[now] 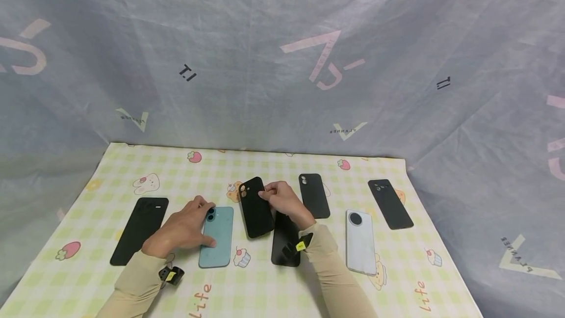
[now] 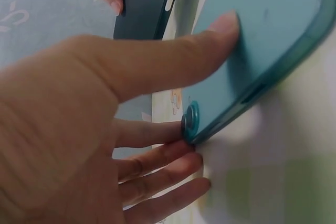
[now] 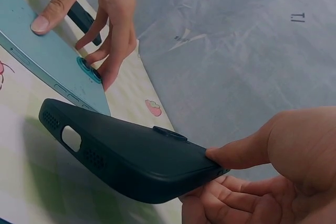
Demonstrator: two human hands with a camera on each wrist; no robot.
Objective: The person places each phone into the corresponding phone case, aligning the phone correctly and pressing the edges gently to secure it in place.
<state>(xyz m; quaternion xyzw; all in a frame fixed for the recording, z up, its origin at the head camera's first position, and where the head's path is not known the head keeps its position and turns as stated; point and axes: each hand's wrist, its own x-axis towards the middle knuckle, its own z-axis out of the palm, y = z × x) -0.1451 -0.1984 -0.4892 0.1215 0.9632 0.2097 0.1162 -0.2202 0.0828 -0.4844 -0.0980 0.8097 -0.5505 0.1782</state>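
In the head view my left hand (image 1: 187,225) is at the left side of a teal phone (image 1: 222,239), which lies back-up on the cloth. Its thumb rests on the phone's back, while the fairly straight fingers reach the camera lenses (image 2: 191,120) and the corner beside them. My right hand (image 1: 284,200) pinches a black phone case (image 1: 256,212) by its upper right edge, thumb on the outer face. The case is tilted in the right wrist view, its port cutout (image 3: 71,138) towards the camera. Below the right wrist lies a dark phone or case (image 1: 284,244), partly covered.
A long black case (image 1: 139,229) lies left, partly behind the left forearm. Another black case (image 1: 314,195) is behind the right hand. Further right are a white phone (image 1: 359,242) and a black case (image 1: 390,205). A grey curtain (image 1: 256,63) hangs behind the checked tablecloth (image 1: 247,293).
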